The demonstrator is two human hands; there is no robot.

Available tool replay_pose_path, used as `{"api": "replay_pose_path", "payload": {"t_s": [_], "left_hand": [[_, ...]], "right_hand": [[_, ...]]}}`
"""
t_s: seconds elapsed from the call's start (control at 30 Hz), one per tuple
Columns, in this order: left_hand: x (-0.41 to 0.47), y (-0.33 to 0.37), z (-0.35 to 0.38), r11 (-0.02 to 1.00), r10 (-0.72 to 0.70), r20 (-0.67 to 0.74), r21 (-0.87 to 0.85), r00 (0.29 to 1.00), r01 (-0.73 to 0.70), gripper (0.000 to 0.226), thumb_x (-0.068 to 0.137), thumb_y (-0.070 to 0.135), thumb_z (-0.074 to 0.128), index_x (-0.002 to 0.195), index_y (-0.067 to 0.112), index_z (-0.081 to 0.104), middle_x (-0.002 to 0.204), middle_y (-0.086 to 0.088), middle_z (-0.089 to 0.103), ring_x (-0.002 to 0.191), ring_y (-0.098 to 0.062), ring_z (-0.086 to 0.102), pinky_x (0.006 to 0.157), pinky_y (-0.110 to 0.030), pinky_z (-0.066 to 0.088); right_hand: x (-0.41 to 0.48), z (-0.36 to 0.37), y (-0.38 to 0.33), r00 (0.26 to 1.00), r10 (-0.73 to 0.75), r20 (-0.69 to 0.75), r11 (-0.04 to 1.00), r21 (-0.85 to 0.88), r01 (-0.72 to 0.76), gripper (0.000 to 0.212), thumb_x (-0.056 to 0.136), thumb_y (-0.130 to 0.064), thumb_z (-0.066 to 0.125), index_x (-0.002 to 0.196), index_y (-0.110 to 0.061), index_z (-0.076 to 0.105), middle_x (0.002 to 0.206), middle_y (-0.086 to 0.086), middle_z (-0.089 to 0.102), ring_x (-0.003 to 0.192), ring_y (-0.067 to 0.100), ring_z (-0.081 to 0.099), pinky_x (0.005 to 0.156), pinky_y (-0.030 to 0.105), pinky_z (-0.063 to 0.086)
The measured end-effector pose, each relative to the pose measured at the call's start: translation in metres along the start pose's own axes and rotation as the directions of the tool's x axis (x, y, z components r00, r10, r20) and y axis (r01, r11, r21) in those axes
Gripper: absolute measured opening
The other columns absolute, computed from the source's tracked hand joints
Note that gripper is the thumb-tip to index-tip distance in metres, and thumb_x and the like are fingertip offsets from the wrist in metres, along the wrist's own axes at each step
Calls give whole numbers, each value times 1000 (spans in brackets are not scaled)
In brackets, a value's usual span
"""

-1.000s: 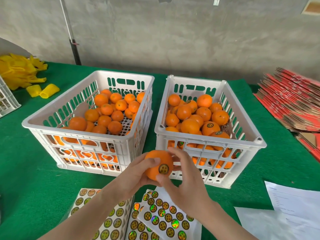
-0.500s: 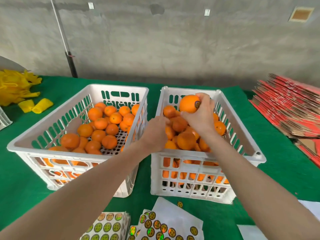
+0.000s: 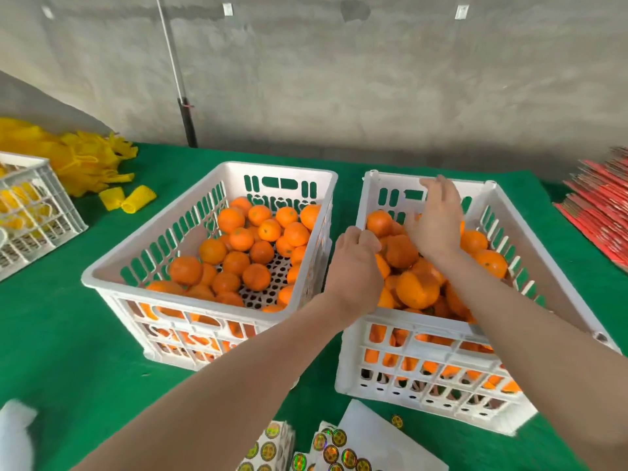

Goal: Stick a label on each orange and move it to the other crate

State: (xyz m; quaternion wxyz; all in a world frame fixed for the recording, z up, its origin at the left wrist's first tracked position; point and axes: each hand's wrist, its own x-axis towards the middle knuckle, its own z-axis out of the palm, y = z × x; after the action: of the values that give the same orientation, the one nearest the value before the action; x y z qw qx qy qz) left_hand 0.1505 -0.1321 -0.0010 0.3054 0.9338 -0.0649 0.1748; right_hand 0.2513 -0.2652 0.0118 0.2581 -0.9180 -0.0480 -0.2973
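Two white slotted crates stand side by side on the green cloth. The left crate (image 3: 176,299) holds several plain oranges (image 3: 238,239) with part of its perforated floor showing. Oranges (image 3: 416,288) are piled high in the right crate (image 3: 424,322). My left hand (image 3: 356,263) lies on the right crate's left rim with its fingers curled over the edge. Over the back of that pile hovers my right hand (image 3: 436,226), fingers straight and spread, holding nothing. Sheets of round shiny labels (image 3: 326,450) lie at the near edge.
Yellow foam nets (image 3: 85,161) are heaped at the far left behind a small white crate (image 3: 30,212). Red flat cartons (image 3: 598,212) are stacked at the right. A thin pole (image 3: 183,107) leans on the concrete wall. A single loose label (image 3: 397,421) lies before the right crate.
My right hand carried the labelled orange from in front of the crates into the back of the right crate and let it go. My left hand moved onto that crate's left rim.
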Motion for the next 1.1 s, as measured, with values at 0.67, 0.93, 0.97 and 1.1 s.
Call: {"api": "replay_pose_path", "payload": {"t_s": [0.67, 0.93, 0.97, 1.1], "left_hand": [[80, -240, -115, 808, -344, 321, 579, 882, 104, 44, 87, 24, 64, 121, 4, 46, 132, -20, 44, 118, -33, 48, 93, -37, 47], [151, -311, -72, 683, -363, 530, 711, 766, -168, 90, 71, 60, 72, 143, 18, 39, 158, -19, -6, 142, -49, -6, 114, -58, 9], [155, -319, -69, 695, -364, 534, 701, 763, -159, 89, 71, 60, 72, 142, 17, 41, 158, -19, -5, 142, -49, -3, 114, -58, 12], [166, -346, -61, 748, -365, 536, 656, 761, -102, 89, 69, 61, 73, 142, 21, 41, 158, -16, -16, 142, -49, -8, 114, -59, 12]], "right_hand": [[-67, 93, -165, 574, -256, 778, 758, -207, 619, 57, 89, -13, 51, 140, -12, 26, 139, 19, 29, 124, 37, 33, 100, 45, 33], [21, 175, -181, 596, 18, 803, 823, -351, 448, 68, 89, -26, 56, 146, -13, 20, 148, 22, 18, 136, 45, 17, 106, 55, 27], [35, 190, -180, 606, 49, 794, 795, -399, 457, 74, 88, -25, 58, 148, -15, 16, 152, 22, 12, 140, 45, 10, 110, 57, 21], [65, 241, -160, 595, 178, 783, 683, -534, 498, 84, 81, -28, 65, 149, -20, 18, 156, 21, 7, 141, 49, 1, 108, 69, 6]]}}
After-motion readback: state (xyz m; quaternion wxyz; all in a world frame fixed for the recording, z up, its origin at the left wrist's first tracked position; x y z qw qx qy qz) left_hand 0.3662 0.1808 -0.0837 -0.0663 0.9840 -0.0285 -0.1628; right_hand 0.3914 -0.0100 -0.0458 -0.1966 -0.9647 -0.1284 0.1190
